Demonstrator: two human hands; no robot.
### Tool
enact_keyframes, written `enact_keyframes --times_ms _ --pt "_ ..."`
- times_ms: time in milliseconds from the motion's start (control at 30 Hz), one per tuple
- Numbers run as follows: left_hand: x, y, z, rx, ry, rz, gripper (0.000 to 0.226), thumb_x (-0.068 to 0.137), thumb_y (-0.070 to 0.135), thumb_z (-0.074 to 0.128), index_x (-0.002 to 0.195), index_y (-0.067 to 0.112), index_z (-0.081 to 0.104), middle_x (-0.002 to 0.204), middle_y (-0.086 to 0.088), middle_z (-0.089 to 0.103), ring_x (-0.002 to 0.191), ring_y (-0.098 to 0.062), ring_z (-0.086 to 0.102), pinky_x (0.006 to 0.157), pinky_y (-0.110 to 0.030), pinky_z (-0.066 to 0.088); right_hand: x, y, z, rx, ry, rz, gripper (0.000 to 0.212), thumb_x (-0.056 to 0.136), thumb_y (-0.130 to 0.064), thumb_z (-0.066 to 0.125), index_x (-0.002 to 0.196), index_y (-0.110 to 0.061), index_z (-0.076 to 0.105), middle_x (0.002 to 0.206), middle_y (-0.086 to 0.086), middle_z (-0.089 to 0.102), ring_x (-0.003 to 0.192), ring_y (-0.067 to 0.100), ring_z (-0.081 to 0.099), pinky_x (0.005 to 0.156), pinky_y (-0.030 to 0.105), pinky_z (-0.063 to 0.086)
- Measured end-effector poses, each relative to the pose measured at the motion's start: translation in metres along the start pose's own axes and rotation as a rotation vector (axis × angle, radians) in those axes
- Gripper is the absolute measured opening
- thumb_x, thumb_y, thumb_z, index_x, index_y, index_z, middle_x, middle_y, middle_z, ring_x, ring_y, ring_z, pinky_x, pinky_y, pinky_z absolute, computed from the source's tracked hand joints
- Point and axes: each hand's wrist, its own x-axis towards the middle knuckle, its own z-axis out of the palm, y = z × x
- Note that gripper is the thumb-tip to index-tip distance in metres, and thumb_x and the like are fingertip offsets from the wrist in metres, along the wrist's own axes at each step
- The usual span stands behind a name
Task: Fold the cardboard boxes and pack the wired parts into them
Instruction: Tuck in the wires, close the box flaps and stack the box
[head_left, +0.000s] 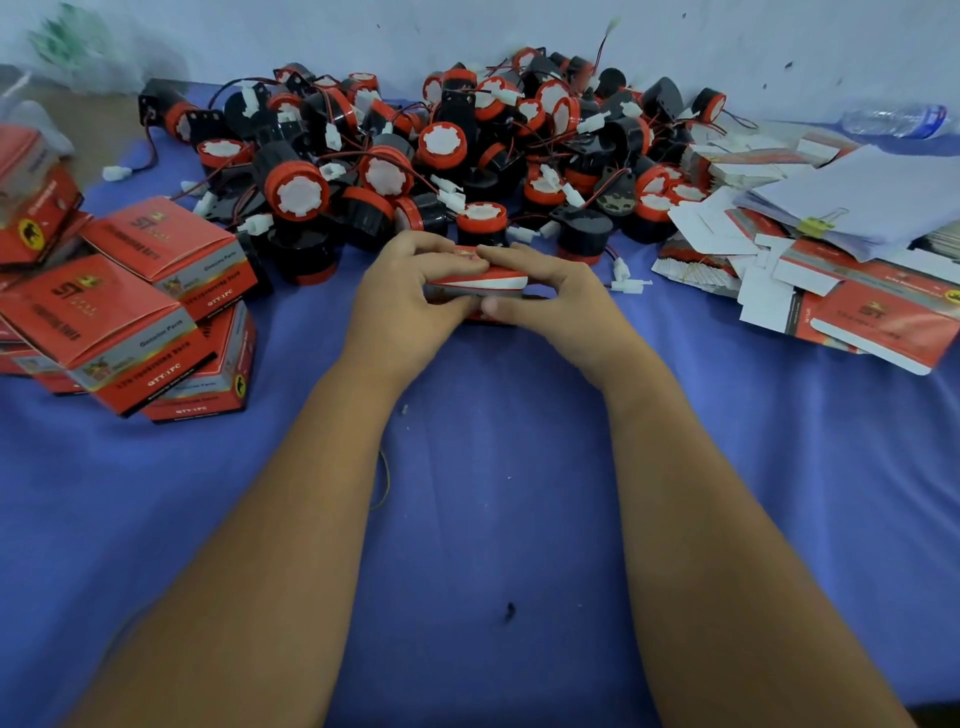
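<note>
Both my hands hold one red and white cardboard box (480, 283) low over the blue cloth, in front of the parts pile. My left hand (410, 296) grips its left end, fingers curled over the top and thumb underneath. My right hand (545, 291) pinches its right end between fingers and thumb. The box looks flattened or partly folded; most of it is hidden by my fingers. Behind it lies a big heap of black and red round wired parts (441, 156) with white connectors.
Several folded red boxes (130, 306) are stacked at the left. Flat unfolded box blanks (852, 306) and clipped white papers (872, 202) lie at the right. A plastic bottle (898, 120) rests at the far right by the wall. Blue cloth (493, 493) covers the table.
</note>
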Motion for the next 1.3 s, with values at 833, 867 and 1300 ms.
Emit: enact_keyframes --times_ms 833,867,1300 --pt "-0.001 0.003 0.005 0.164 -0.066 0.040 0.045 0.091 0.019 0.069 0.132 0.035 0.059 0.122 0.004 0.049 0.116 -0.012 0.048 0.081 -0.015 0.038 0.004 -0.005 0.012 -0.023 0.427 0.098 0.014 0.087 -0.007 0.069 0.078 -0.017 0.070 0.079 0.002 0.069 0.076 0.012 0.065 0.078 0.030 0.058" --pt "-0.001 0.003 0.005 0.159 -0.064 0.045 0.046 0.090 0.019 0.070 0.132 0.037 0.060 0.123 0.006 0.050 0.117 -0.011 0.048 0.081 -0.011 0.035 0.004 -0.006 0.013 0.008 0.434 0.098 0.013 0.087 -0.006 0.070 0.079 -0.016 0.070 0.077 0.001 0.069 0.073 0.008 0.063 0.076 0.026 0.057" --pt "0.004 0.005 0.006 0.104 -0.033 -0.076 0.037 0.091 0.012 0.067 0.122 0.031 0.069 0.138 0.013 0.059 0.144 -0.018 0.034 0.105 -0.032 0.034 0.006 -0.012 0.025 -0.127 0.444 0.058 0.015 0.083 -0.005 0.070 0.073 -0.015 0.066 0.065 -0.008 0.062 0.062 -0.001 0.056 0.060 0.014 0.047"
